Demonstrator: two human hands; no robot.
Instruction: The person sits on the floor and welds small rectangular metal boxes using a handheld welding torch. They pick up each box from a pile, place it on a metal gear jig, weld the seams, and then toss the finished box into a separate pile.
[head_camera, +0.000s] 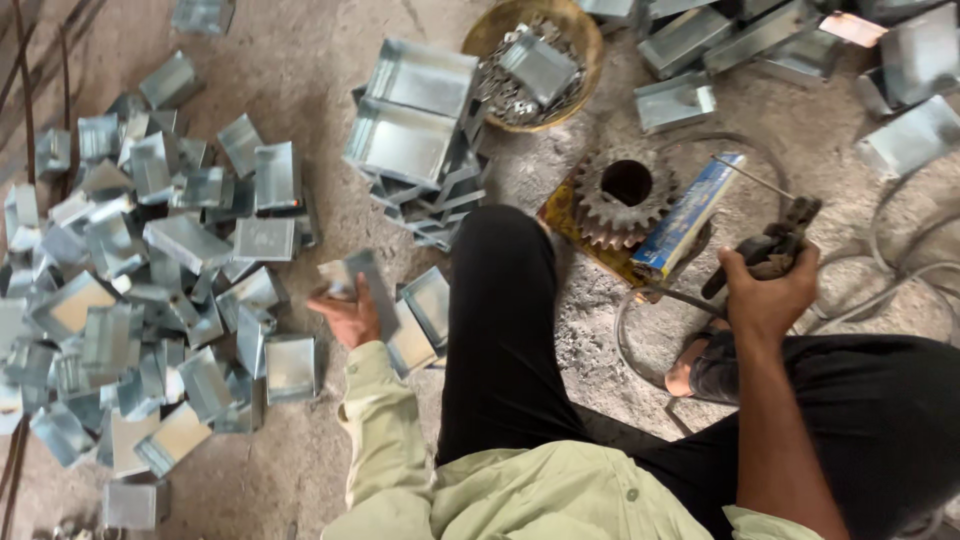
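My left hand (345, 312) grips a small bent sheet-metal piece (368, 285) just above the floor, beside my black-trousered knee (500, 270). My right hand (770, 295) is closed on a dark welding electrode holder (775, 245), whose thin rod (755, 178) points up and left. A rusty gear wheel (625, 195) lies in front of my knee with a long blue and yellow box (690, 215) leaning against it. Several more folded metal pieces (425, 305) lie by my left hand.
A large scatter of galvanised metal brackets (150, 280) covers the floor at left. Stacked metal trays (410, 140) stand at centre, a round basket (575, 75) of small parts behind them. More metal boxes (800, 50) and cables (890, 270) lie at right.
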